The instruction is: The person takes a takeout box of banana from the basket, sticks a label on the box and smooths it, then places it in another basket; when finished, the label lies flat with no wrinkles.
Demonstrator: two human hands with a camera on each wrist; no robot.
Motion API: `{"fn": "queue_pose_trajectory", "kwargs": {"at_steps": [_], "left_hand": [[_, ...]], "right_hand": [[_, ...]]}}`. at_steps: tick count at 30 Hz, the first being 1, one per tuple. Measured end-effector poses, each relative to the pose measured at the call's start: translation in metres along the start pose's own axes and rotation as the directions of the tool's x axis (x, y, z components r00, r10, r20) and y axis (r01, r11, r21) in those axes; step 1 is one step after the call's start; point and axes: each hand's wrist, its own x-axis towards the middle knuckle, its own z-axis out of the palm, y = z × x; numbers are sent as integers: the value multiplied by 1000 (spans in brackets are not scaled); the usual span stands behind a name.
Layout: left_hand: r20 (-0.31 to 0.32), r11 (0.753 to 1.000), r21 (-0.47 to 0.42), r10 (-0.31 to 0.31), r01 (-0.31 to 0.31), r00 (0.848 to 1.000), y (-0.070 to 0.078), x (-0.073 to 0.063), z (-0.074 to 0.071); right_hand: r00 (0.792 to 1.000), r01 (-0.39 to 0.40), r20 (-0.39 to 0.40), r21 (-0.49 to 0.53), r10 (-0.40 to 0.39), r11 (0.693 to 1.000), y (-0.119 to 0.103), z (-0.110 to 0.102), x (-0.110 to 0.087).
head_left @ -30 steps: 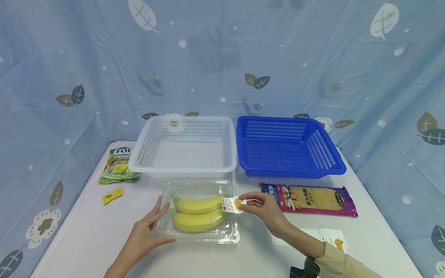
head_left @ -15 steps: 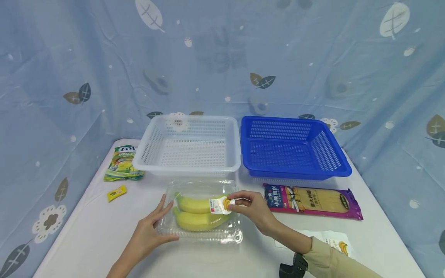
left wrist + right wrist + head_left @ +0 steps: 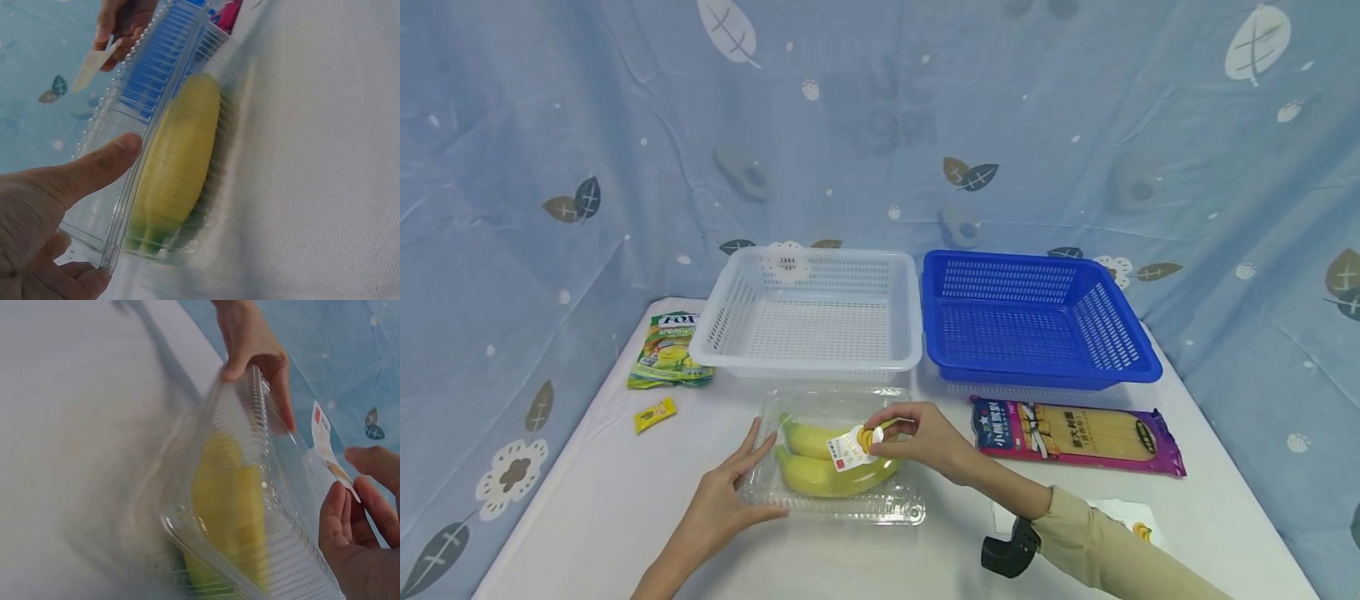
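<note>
A clear plastic clamshell box (image 3: 880, 506) with two bananas (image 3: 823, 477) inside lies before the baskets. My left hand (image 3: 718, 492) holds its left end, thumb at the near side and fingers spread along the far side; the left wrist view shows the thumb (image 3: 103, 164) against the rim. Between the thumb and fingers of my right hand (image 3: 925, 442) is a white label (image 3: 847, 450) with a banana picture, pinched by its right end. The label overlaps the lid in the head view, and in the right wrist view it stands tilted close over the lid.
Behind the box stand a white basket (image 3: 808, 364) and a blue basket (image 3: 1041, 372). A spaghetti packet (image 3: 1075, 433) lies at right, with a label sheet (image 3: 1131, 512) partly under the right sleeve. At left are a green FOX'S packet (image 3: 666, 354) and a small yellow packet (image 3: 655, 415).
My right hand has moved left over the box with the label, which has turned so its free end points down-left. The left hand keeps its place on the box. The head view has shifted slightly.
</note>
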Motion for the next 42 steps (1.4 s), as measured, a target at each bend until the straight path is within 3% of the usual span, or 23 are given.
{"fn": "queue_pose_trajectory", "kwargs": {"at_steps": [5, 9, 12, 18, 28, 42], "left_hand": [[1, 1000, -4, 2, -2, 1000, 0, 0, 0], [5, 1000, -10, -3, 3, 1000, 1, 0, -1], [5, 1000, -9, -6, 6, 1000, 1, 0, -1], [13, 1000, -21, -16, 17, 1000, 1, 0, 0], [15, 998, -47, -28, 29, 999, 0, 1, 1], [6, 999, -30, -23, 23, 1000, 1, 0, 2]], "right_hand": [[994, 38, 108, -55, -32, 998, -2, -7, 12], [975, 79, 217, -114, -53, 990, -5, -16, 23], [943, 119, 327, -140, -68, 983, -7, -23, 33], [854, 194, 509, -122, -106, 973, -8, -31, 53], [809, 250, 577, -166, -112, 954, -17, -33, 78], [779, 329, 623, -315, -67, 890, -32, -24, 93]]}}
